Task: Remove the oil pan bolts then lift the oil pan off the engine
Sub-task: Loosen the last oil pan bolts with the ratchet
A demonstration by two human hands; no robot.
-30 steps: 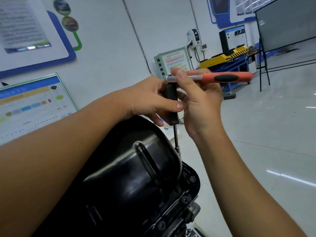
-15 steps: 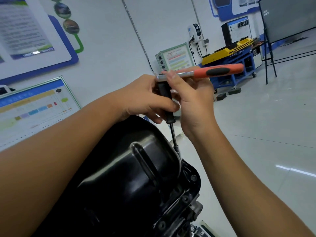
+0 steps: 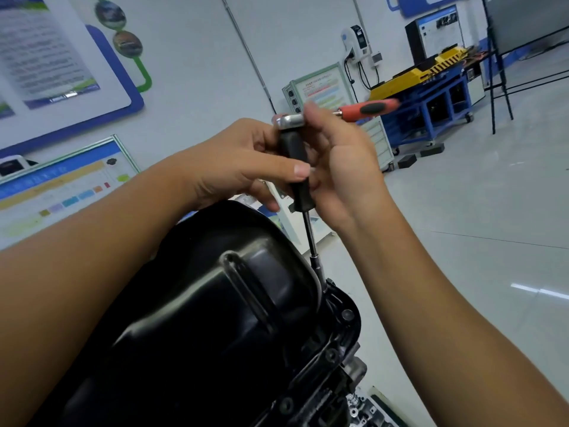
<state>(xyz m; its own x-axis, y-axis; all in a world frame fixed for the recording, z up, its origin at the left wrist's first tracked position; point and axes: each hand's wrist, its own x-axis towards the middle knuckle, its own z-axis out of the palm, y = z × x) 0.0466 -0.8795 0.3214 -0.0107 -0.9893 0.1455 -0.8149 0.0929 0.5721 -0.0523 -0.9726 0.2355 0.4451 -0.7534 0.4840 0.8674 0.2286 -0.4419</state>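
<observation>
The black oil pan (image 3: pixel 215 309) sits on the engine (image 3: pixel 354 377) at lower centre, its flange bolts (image 3: pixel 347 314) showing along the right rim. A ratchet with an orange handle (image 3: pixel 368 108) sits on a black extension grip (image 3: pixel 297 167), whose thin shaft and socket (image 3: pixel 317 266) reach down to the pan's far flange edge. My left hand (image 3: pixel 243 161) grips the black extension grip, thumb across its front. My right hand (image 3: pixel 341 167) holds the ratchet near its head, fingers curled over the metal shank.
A blue and yellow workbench cart (image 3: pixel 431 97) stands far right on the shiny grey floor. A black stand frame (image 3: pixel 502 81) is beside it. Posters and a display board (image 3: pixel 61 186) cover the white wall at left. A green-framed panel (image 3: pixel 320 94) stands behind my hands.
The ratchet's orange handle has swung back away from me, tilting up to the right. Both hands keep their hold, and the socket stays at the flange.
</observation>
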